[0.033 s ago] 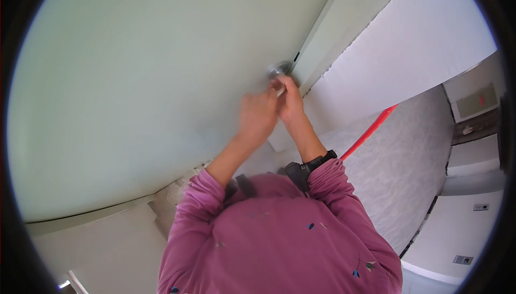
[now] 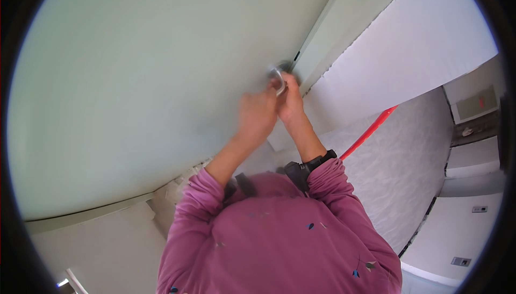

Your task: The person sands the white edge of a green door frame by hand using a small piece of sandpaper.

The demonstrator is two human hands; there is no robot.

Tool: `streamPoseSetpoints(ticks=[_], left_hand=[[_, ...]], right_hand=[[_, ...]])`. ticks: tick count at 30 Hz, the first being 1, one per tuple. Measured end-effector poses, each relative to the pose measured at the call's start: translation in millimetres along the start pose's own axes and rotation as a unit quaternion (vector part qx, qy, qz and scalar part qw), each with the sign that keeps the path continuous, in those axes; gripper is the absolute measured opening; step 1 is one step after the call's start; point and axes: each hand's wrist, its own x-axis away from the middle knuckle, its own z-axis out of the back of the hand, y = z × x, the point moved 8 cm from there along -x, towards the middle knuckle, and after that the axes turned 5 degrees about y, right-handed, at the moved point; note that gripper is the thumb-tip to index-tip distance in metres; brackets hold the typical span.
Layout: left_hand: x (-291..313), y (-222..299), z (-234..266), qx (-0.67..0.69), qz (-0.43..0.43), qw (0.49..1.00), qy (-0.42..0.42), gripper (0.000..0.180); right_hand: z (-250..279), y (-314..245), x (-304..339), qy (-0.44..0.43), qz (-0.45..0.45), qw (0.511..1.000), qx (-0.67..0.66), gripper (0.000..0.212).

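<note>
A pale green door (image 2: 145, 79) fills the upper left of my view. Near its right edge is a shiny silver door handle (image 2: 280, 82) on a round base. My right hand (image 2: 291, 100) is closed round the handle's right side, fingers partly behind the metal. From the left, my left hand (image 2: 257, 112) comes up to the handle with its fingers curled together and their tips close to the metal. Motion blurs this hand, and whatever lies in its fingertips is hidden. A dark strap with a black device (image 2: 301, 171) sits at my right wrist.
Right of the door runs a light frame (image 2: 344, 25) with a rough edge against a white wall (image 2: 408, 41). A red pole (image 2: 371, 131) slants over the pale floor (image 2: 408, 159). Wall sockets (image 2: 461, 262) show at far right, and broken plaster (image 2: 174, 191) lies below the door.
The fingers at the handle have shifted slightly, and more of its silver curve shows. Both arms stay in nearly the same place.
</note>
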Motion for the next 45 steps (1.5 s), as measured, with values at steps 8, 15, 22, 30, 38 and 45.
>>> streamPoseSetpoints(ticks=[8, 15, 22, 30, 38, 45], left_hand=[[-3.4, 4.6, 4.1, -0.021, 0.003, 0.999, 0.023, 0.047], [0.5, -0.1, 0.6, -0.006, 0.012, 1.0, 0.005, 0.049], [-1.8, 0.4, 3.9, 0.016, 0.006, 1.0, -0.003, 0.053], [-2.9, -0.5, 3.6, 0.024, -0.004, 0.999, -0.035, 0.055], [-4.1, -0.2, -3.8, 0.013, 0.012, 0.996, -0.082, 0.057], [-6.3, 1.3, -2.3, 0.0, 0.012, 0.998, -0.065, 0.059]], right_hand=[[-1.7, -11.4, -5.2, 0.007, 0.066, 0.979, 0.191, 0.02], [-6.8, -8.0, 12.0, -0.022, 0.029, 0.999, 0.019, 0.022], [-3.6, -4.2, -0.4, 0.033, 0.012, 0.997, -0.065, 0.023], [-3.4, 2.4, -10.8, 0.032, -0.062, 0.99, -0.123, 0.022], [-1.4, 4.0, -8.2, 0.014, -0.081, 0.987, -0.136, 0.019], [-6.3, -1.2, -3.9, 0.02, -0.064, 0.99, -0.121, 0.012]])
